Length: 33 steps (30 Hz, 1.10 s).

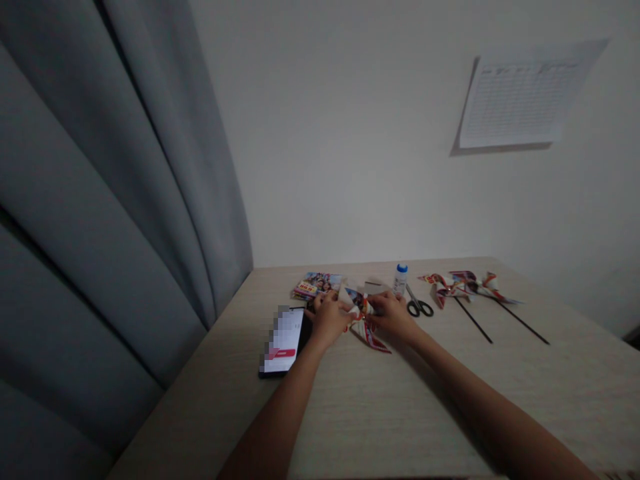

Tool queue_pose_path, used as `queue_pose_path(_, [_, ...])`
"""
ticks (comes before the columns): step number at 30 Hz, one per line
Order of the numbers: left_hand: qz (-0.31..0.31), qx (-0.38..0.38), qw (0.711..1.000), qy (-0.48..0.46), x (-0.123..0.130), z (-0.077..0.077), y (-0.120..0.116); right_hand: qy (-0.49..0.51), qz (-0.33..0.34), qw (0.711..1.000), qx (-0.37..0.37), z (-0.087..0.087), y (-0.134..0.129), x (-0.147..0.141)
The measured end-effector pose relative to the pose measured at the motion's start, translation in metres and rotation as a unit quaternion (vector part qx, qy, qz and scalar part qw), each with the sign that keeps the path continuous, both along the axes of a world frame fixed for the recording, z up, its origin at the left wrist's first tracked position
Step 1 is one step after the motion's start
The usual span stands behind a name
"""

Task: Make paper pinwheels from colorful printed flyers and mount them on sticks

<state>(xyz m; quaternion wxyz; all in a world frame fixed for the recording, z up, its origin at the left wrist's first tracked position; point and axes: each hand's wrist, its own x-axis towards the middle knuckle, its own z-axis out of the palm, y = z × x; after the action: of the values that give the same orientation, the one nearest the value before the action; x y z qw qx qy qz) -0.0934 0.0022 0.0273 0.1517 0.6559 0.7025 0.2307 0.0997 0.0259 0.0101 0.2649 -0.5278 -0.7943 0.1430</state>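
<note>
Between my two hands is a paper pinwheel (370, 335), folded from printed paper with red, white and blue parts. My left hand (330, 319) grips its left side, fingers bent around the paper. From the other side my right hand (394, 315) pinches the folds near the centre. One pointed blade sticks out below, toward me. The fingers hide part of the pinwheel's middle, and no stick shows on it. Just behind my right hand stand a glue bottle (401, 279) with a blue cap and a pair of scissors (420, 307) with black handles.
A phone (283, 343) with a lit screen lies left of my left forearm. Printed paper (315, 283) is stacked behind my left hand. Two finished-looking pinwheels (445, 288) on dark sticks (475, 321) lie at the right. A grey curtain (125, 167) borders the table's left side; a wall stands behind.
</note>
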Motion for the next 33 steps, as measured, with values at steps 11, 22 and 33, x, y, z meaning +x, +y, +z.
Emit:
queue_pose_path(11, [-0.035,-0.019,0.998,0.056,-0.001,0.005,-0.009,-0.055,0.035,0.997,0.029,0.006,0.000,0.008])
queue_pose_path(22, [0.025,0.002,0.996,0.082,-0.027,0.018,-0.003,0.022,0.058,0.997,0.038,0.008,0.003,0.014])
queue_pose_path(33, [0.082,-0.007,0.978,0.191,-0.052,0.017,-0.002,-0.057,0.106,0.991,0.050,0.024,-0.008,0.023])
